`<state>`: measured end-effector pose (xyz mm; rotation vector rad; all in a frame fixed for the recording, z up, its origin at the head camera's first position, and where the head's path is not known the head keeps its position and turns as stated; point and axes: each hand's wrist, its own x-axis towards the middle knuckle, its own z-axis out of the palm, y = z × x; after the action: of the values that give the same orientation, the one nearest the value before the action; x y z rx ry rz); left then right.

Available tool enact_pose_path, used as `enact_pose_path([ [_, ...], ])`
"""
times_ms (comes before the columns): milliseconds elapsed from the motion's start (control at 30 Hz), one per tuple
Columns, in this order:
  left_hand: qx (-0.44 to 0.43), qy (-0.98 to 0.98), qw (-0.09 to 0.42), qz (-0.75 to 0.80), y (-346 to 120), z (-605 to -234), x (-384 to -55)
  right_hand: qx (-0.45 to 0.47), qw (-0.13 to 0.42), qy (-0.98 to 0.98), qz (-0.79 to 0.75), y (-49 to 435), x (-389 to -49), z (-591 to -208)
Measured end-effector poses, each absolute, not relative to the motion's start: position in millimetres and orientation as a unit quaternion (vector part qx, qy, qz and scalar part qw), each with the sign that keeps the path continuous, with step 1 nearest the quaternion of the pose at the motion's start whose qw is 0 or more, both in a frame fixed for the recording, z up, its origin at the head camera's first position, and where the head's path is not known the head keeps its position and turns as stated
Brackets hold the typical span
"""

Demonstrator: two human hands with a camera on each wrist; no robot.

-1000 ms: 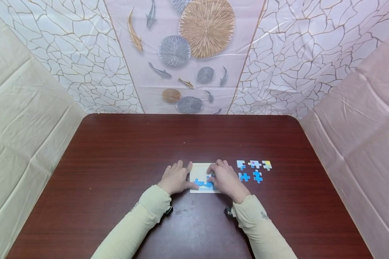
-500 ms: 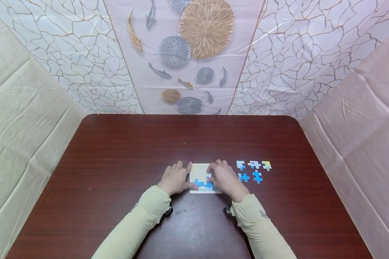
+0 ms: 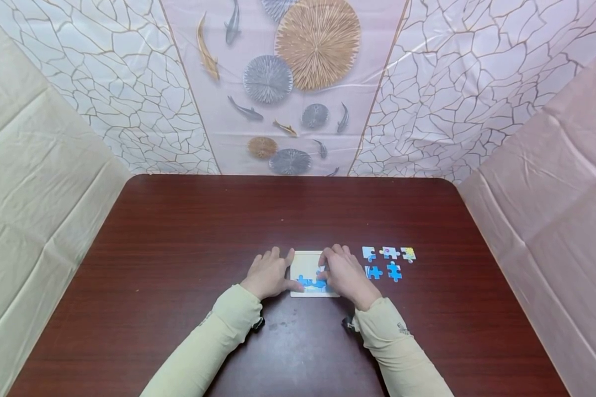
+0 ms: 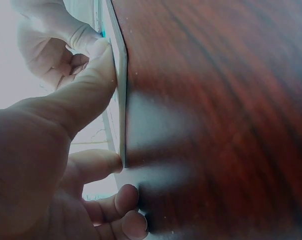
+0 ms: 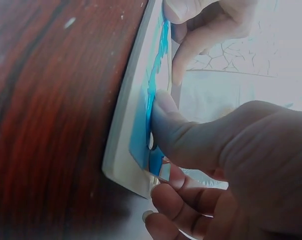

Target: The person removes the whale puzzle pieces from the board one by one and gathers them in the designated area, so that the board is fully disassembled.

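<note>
A shallow puzzle tray (image 3: 305, 261) lies on the table between the two hands. Joined blue pieces (image 3: 310, 282) fill part of its near side, and the far part shows bare pale backing. My left hand (image 3: 268, 275) steadies the tray's left side, thumb laid over the near pieces and index finger at the far corner. At the right side, my right hand (image 3: 347, 277) pinches a blue puzzle piece (image 5: 156, 162) between thumb and fingers. That piece sits tilted at the tray's edge in the right wrist view; the hand mostly hides it from the head view.
Right of the tray, several loose puzzle pieces (image 3: 394, 271) lie in two rows on the dark red wooden table (image 3: 203, 220). Patterned cloth (image 3: 298, 132) hangs behind the table, and pale cloth walls (image 3: 541, 220) stand at both sides.
</note>
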<state>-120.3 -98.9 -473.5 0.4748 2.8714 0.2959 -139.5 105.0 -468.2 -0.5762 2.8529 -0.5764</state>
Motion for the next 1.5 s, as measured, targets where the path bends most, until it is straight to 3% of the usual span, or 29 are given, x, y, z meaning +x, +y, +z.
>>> enact_pose_path([
  [1233,0.157,0.977,0.112,0.094,-99.5,-475.2,-121.2,-0.186,0.050,0.950,-0.246,115.3,-120.4,-462.6],
  [1500,0.162,0.976,0.109,0.092,-99.1,-474.4,-120.3,-0.155,0.041,0.943,-0.290,142.0,-115.6,-460.3],
])
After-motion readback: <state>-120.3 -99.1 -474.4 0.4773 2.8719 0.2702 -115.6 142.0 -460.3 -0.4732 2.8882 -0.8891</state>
